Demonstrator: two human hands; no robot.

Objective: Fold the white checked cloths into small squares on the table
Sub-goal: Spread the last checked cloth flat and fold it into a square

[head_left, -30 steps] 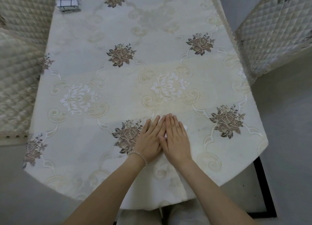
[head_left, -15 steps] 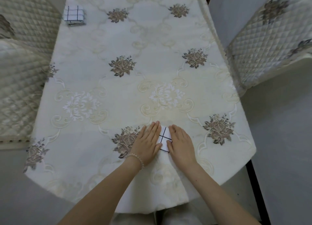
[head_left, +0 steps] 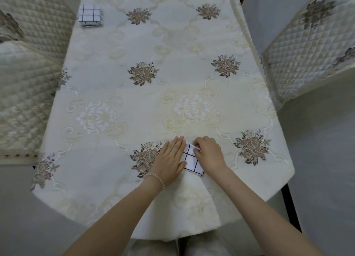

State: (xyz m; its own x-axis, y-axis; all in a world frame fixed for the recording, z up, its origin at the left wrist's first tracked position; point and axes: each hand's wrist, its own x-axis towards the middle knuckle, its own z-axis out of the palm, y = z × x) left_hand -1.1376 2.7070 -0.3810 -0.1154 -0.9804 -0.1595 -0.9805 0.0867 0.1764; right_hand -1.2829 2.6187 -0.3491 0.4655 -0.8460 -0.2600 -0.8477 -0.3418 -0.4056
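One folded cloth (head_left: 90,15) already sits at the far left of the table (head_left: 172,44), done as far as I can judge. The second cloth (head_left: 191,160) lies near the front edge, down to a small square — likely only pressing left. Left hand (head_left: 170,160) rests flat on its left side, fingers straight. Right hand (head_left: 209,154) has fingers curled at the cloth's upper right edge; I can't tell whether it pinches or only presses.

Quilted chairs (head_left: 32,67) beside floral tablecloth (head_left: 172,50)
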